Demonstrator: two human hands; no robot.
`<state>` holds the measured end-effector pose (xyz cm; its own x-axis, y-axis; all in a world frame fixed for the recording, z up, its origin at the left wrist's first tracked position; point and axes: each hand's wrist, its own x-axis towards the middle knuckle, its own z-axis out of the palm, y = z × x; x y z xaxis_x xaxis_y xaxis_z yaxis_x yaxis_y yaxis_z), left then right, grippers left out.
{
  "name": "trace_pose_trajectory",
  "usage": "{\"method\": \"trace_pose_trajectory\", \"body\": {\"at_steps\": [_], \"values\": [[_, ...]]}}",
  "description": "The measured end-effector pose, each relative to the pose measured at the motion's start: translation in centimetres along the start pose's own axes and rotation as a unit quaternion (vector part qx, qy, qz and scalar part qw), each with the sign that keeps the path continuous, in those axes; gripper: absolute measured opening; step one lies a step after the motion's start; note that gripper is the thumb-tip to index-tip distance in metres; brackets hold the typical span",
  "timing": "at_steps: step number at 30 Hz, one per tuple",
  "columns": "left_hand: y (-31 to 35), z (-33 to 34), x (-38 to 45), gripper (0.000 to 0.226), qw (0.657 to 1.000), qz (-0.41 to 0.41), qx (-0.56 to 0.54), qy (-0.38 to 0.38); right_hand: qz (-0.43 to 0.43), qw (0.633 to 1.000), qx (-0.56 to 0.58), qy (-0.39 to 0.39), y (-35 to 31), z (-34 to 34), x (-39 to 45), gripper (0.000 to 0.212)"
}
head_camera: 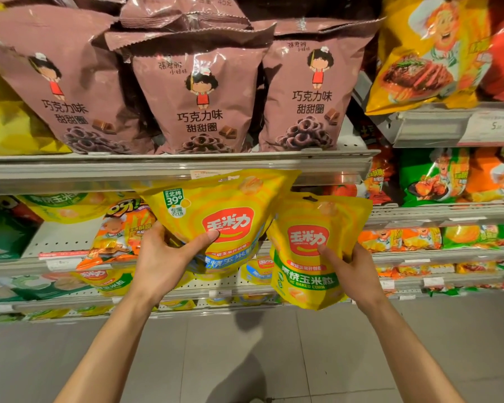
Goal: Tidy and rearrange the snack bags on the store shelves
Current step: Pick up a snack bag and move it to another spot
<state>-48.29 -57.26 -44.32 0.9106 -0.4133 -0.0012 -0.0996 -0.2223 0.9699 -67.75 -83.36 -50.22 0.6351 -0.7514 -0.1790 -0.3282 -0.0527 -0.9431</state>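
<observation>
I hold two yellow corn snack bags in front of the shelves. My left hand (163,257) grips the lower left of a yellow bag with a blue band (216,210), tilted, its top edge overlapping the shelf rail (99,173). My right hand (352,271) grips the right side of a yellow bag with a green band (309,251), held upright beside the first. Both bags are off the shelf, in the air.
Brown chocolate ring snack bags (204,97) stand in a row on the shelf above. Yellow and orange chip bags (419,53) fill the right shelves. More yellow corn bags (99,280) and an orange bag (120,237) lie on lower shelves. Grey tiled floor (245,359) below.
</observation>
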Motion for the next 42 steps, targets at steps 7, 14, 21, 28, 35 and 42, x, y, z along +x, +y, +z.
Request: {"method": "trace_pose_trajectory", "body": {"at_steps": [7,14,21,28,35,42], "values": [[0.6,4.1,0.7,0.052,0.999,0.007,-0.009,-0.043,0.004,0.998,0.017,0.054,1.3,-4.5,-2.3,0.019],[0.9,8.3,2.3,0.047,0.997,0.031,-0.014,-0.076,0.021,0.991,0.061,0.113,2.7,-6.8,-4.5,0.028],[0.3,9.9,3.2,0.052,0.996,0.031,-0.028,-0.081,0.026,0.989,0.060,0.135,3.2,-7.6,-4.9,0.017],[-1.0,11.1,4.5,0.047,0.997,0.001,-0.029,-0.069,0.028,0.987,0.069,0.143,3.4,-7.1,-4.9,0.021],[-2.3,12.2,5.3,0.053,0.994,-0.035,-0.036,-0.100,0.043,0.985,0.056,0.160,3.9,-7.6,-5.0,0.027],[-2.5,12.4,5.3,0.054,0.994,-0.015,-0.021,-0.103,0.031,0.985,0.062,0.159,4.1,-7.9,-5.2,0.017]]}}
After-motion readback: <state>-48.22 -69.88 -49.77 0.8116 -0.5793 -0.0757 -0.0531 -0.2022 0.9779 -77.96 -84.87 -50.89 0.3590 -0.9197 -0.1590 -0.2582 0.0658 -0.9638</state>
